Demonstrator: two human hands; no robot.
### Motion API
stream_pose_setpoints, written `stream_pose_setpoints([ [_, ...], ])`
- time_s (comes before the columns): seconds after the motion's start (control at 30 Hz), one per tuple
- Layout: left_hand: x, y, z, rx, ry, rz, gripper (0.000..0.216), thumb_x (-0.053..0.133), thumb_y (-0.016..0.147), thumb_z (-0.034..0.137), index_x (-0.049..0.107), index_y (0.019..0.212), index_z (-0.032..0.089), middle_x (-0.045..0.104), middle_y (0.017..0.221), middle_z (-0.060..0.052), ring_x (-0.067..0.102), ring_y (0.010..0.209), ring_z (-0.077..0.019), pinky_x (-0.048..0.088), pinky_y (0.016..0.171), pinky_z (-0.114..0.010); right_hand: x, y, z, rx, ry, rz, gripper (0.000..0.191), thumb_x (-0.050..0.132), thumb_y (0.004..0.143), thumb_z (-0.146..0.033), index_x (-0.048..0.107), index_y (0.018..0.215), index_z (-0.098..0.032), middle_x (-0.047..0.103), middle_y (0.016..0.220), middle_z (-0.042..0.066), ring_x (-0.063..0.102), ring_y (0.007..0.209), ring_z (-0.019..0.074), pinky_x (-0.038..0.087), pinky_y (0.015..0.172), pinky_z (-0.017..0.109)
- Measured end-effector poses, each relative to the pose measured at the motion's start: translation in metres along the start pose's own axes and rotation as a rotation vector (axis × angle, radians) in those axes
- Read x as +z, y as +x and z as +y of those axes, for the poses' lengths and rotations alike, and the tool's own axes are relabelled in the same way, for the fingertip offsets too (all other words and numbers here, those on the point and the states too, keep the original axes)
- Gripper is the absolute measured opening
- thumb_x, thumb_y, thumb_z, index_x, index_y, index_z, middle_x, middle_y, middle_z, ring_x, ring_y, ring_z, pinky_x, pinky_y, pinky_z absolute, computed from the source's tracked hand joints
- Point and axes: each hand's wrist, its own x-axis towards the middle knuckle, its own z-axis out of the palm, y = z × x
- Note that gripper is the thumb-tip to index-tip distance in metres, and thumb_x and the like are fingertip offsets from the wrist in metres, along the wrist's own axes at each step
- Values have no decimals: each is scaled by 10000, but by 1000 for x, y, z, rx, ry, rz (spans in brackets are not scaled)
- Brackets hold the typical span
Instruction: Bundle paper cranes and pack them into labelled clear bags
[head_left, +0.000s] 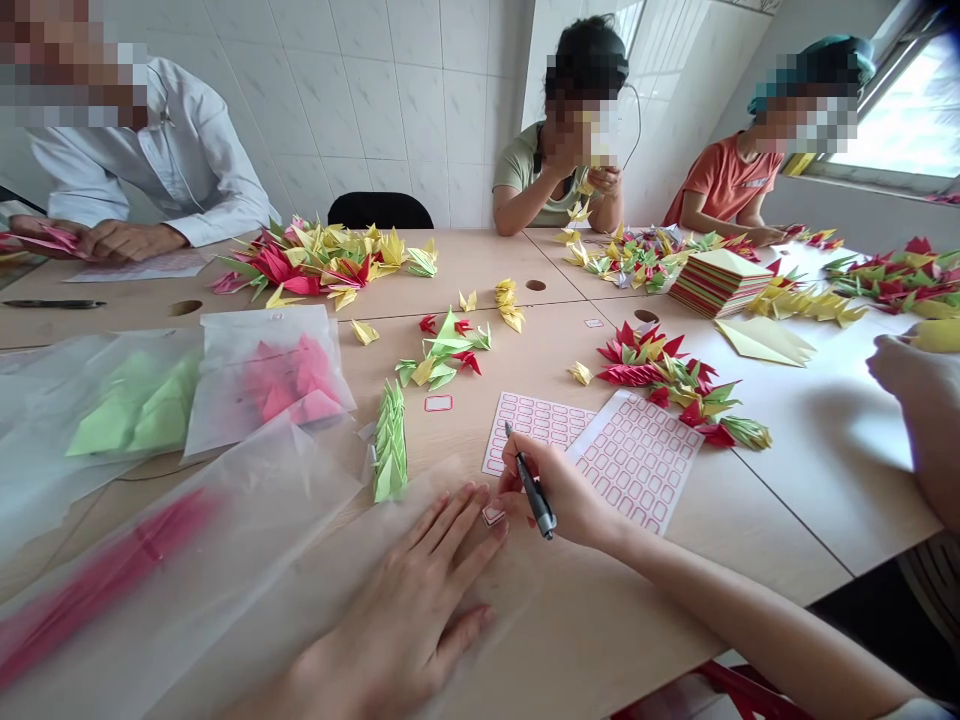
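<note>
My left hand [420, 590] lies flat with fingers stretched out on a frosted plastic bag [300, 580]. A small red-bordered label [493, 514] sits at the bag's edge, between my left fingertips and my right hand [559, 495]. That right hand is closed around a black pen [534, 490], which slants across its fingers; thumb and index finger touch the label. Just beyond my right hand lie two label sheets [637, 465] with red-outlined blanks. A stack of folded green paper pieces [390, 445] stands beyond my left hand.
Frosted bags with green [135, 400] and pink folded paper [292, 370] lie at left. Origami cranes [322, 260] are heaped on the table, with a paper stack [720, 282] at right. Several people sit around; a neighbour's hand [915, 390] reaches in at right.
</note>
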Motion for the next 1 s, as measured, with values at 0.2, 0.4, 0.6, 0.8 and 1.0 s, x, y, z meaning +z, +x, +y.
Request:
stream_pose_setpoints([
  [0.2,2,0,-2,7,11,-24,647,416,872,360,83,1424,298,97,1508,-42,148,1366,-255,268,1076,-450,1,-1,-7,14,-85,-6,226,599,668,-142,399,754,-200,572,646,-40,493,512,68,372,453,160],
  [0.4,3,0,-2,9,-1,-28,670,437,864,342,73,1425,294,83,1509,-44,147,1365,-264,246,1082,-452,1,-1,-13,41,-113,-25,231,587,659,-118,385,739,-197,547,623,-47,453,511,67,363,465,170],
  [0.6,2,0,-1,8,0,-36,668,437,864,345,78,1425,294,74,1510,-47,139,1367,-264,247,1081,-458,2,-1,-11,8,-149,-19,221,585,673,-132,385,741,-195,565,638,-34,480,545,82,369,490,180],
  [0.8,3,1,-1,6,-21,-13,685,469,852,325,96,1425,290,112,1507,-42,160,1361,-270,249,1082,-459,4,-1,-4,-18,-150,-19,216,578,689,-146,378,751,-200,573,645,-38,497,547,82,370,490,177],
  [1.0,3,0,-1,1,6,-22,659,446,865,339,105,1426,284,115,1508,-34,156,1363,-265,244,1088,-452,5,-1,-2,-21,-179,-8,210,560,684,-126,374,747,-200,567,632,-40,481,528,75,353,475,174],
])
